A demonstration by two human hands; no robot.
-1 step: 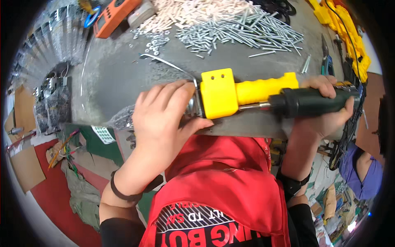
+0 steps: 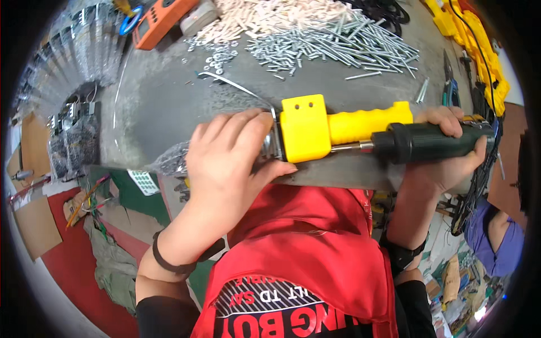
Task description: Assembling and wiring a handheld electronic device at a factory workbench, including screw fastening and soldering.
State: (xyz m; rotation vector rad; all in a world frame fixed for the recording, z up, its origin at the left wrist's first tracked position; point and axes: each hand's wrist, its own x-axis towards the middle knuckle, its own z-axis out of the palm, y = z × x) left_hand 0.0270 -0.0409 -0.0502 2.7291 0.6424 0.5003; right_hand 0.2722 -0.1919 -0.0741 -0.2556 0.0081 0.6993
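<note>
Left hand (image 2: pixel 231 160): grip closed over the metal end of the yellow block (image 2: pixel 304 135) at the near edge of the worktop (image 2: pixel 169 107).
Right hand (image 2: pixel 451 152): grip wrapped around the dark screwdriver (image 2: pixel 428 142).
Axis: screwdriver lies left-right, tip pointing left into the block (tip hidden).
Far side: loose screws (image 2: pixel 338 42).

A grey, scuffed tabletop (image 2: pixel 169 107) carries the work. Along its far edge lies a broad heap of long silver metal screws (image 2: pixel 338 45), with a pile of pale cream plastic pegs (image 2: pixel 265 14) just behind it. Small silver washers and nuts (image 2: pixel 217 53) lie scattered near an orange box-shaped device (image 2: pixel 163 19). Yellow moulded plastic parts (image 2: pixel 473 45) line the right edge, beside dark-handled pliers (image 2: pixel 448 76).
</note>
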